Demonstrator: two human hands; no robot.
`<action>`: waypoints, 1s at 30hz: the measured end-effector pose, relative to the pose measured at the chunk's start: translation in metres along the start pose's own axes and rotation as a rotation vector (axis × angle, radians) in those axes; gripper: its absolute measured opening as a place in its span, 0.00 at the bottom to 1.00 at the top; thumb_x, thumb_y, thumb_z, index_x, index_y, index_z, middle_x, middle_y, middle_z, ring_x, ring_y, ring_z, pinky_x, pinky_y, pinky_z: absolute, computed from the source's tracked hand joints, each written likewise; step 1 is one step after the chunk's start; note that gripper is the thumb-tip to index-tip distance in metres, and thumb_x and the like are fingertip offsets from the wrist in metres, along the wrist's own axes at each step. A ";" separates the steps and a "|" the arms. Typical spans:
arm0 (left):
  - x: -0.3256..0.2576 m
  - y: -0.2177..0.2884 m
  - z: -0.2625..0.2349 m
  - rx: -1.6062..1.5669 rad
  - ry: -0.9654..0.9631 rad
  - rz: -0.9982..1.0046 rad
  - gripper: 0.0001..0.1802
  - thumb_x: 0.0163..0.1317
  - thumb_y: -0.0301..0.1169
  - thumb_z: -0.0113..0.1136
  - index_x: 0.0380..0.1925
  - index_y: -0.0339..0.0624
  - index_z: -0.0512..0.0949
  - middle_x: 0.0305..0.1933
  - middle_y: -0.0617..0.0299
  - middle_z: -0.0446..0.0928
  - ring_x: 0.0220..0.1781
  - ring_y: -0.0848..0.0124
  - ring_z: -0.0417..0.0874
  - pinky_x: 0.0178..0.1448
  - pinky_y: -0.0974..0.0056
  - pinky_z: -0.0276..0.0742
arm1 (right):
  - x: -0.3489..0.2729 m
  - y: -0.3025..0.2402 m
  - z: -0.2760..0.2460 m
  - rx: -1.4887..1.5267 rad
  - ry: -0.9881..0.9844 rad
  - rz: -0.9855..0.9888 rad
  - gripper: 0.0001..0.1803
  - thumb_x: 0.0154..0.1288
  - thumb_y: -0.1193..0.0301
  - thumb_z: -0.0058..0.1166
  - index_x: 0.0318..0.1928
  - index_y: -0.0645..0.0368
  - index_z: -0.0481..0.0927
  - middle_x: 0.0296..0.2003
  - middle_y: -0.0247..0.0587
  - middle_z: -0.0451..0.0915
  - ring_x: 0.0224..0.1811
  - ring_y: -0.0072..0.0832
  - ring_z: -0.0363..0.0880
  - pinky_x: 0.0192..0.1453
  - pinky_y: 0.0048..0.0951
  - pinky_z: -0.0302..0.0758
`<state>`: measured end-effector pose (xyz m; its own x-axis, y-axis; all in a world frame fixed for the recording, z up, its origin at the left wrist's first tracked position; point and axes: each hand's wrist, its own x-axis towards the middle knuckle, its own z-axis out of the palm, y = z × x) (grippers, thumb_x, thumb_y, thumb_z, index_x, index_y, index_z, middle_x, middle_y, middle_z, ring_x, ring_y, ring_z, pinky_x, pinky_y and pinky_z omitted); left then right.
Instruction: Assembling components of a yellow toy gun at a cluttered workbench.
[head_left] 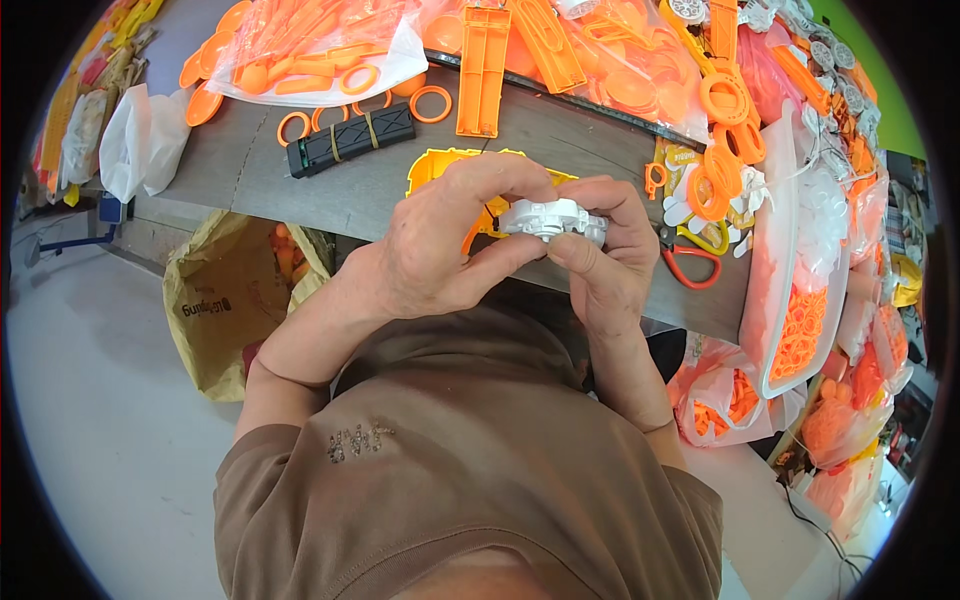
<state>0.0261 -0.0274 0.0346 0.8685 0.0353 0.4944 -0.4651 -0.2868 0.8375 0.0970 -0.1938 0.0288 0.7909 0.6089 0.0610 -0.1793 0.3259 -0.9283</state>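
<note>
1. Head view: both hands are meeting just above the near edge of the bench (590, 135), close to the person's chest.
2. The left hand (440, 250) and the right hand (600, 250) are both holding one small white plastic part (555, 218). It is sitting up in the air between them, not on the bench.
3. The fingers of the left hand are curling over the top and left end of the part, with the thumb pressing from below. The right-hand fingers are wrapping the right end, and the thumb is pushing on the near side. Both hands are clamped on it.
4. The part is looking light, hard and stiff, like a toy piece. It is probably not bending when squeezed. Its smooth plastic could be a bit slippery, so holding it by both ends with the thumbs under it seems a good way.
5. The part is looking flat and roundish, white to pale grey, with small bumps and ridges along its edge. The hands are hiding much of it.
6. Right behind the hands a yellow plastic piece (435, 165) is lying on the bench.
7. Farther left a black bar with rubber bands (350, 140) is lying near some orange rings (431, 104).
8. To the right, red-handled scissors (690, 262) are resting by the near edge, beside a clear tub of orange bits (800, 320).
9. On the floor at the left, a yellow sack (215, 305) is standing open.
</note>
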 end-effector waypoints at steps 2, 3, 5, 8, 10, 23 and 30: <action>0.004 -0.001 0.005 0.022 0.071 0.052 0.25 0.48 0.16 0.64 0.48 0.33 0.67 0.45 0.50 0.75 0.44 0.62 0.79 0.49 0.61 0.75 | 0.001 -0.001 0.001 0.021 0.003 0.005 0.17 0.51 0.78 0.63 0.42 0.64 0.73 0.41 0.42 0.75 0.41 0.24 0.74 0.47 0.25 0.69; 0.005 -0.001 0.008 0.045 0.141 0.103 0.24 0.47 0.17 0.65 0.46 0.33 0.69 0.41 0.53 0.76 0.39 0.63 0.80 0.41 0.64 0.77 | 0.002 -0.002 0.001 0.063 0.003 0.028 0.16 0.51 0.78 0.63 0.41 0.64 0.73 0.41 0.41 0.75 0.41 0.24 0.74 0.47 0.24 0.69; 0.006 0.000 0.009 0.046 0.140 0.089 0.24 0.47 0.17 0.65 0.45 0.33 0.69 0.41 0.53 0.76 0.38 0.63 0.80 0.41 0.65 0.77 | 0.003 -0.002 0.002 0.106 0.003 0.050 0.16 0.52 0.78 0.62 0.41 0.64 0.73 0.40 0.41 0.75 0.41 0.24 0.74 0.47 0.24 0.70; 0.008 0.000 0.010 0.037 0.148 0.080 0.23 0.47 0.17 0.65 0.45 0.34 0.69 0.40 0.53 0.76 0.37 0.63 0.79 0.39 0.65 0.77 | 0.003 -0.002 0.002 0.150 -0.008 0.031 0.15 0.52 0.78 0.62 0.40 0.64 0.73 0.40 0.41 0.75 0.40 0.23 0.74 0.46 0.23 0.70; 0.009 0.000 0.010 0.036 0.160 0.080 0.22 0.47 0.18 0.65 0.44 0.34 0.70 0.40 0.54 0.76 0.37 0.63 0.79 0.39 0.65 0.77 | 0.004 -0.002 0.005 0.130 0.015 0.010 0.14 0.52 0.78 0.62 0.40 0.63 0.74 0.40 0.40 0.75 0.39 0.23 0.73 0.44 0.22 0.70; 0.005 -0.007 0.009 0.099 0.169 0.123 0.19 0.46 0.16 0.63 0.39 0.34 0.70 0.35 0.54 0.76 0.32 0.62 0.78 0.35 0.64 0.76 | 0.000 0.005 0.009 -0.044 0.057 -0.051 0.10 0.55 0.80 0.57 0.38 0.63 0.73 0.36 0.38 0.73 0.34 0.20 0.70 0.38 0.20 0.67; 0.010 -0.016 0.006 0.259 0.127 0.173 0.18 0.47 0.18 0.64 0.39 0.34 0.70 0.33 0.53 0.77 0.29 0.63 0.79 0.33 0.64 0.75 | 0.002 0.019 0.005 -0.054 0.143 -0.055 0.09 0.56 0.79 0.56 0.37 0.63 0.73 0.35 0.38 0.73 0.36 0.20 0.70 0.43 0.22 0.67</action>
<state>0.0432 -0.0284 0.0252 0.7445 0.0791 0.6630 -0.5308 -0.5323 0.6595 0.0919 -0.1827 0.0130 0.8746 0.4806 0.0632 -0.1047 0.3147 -0.9434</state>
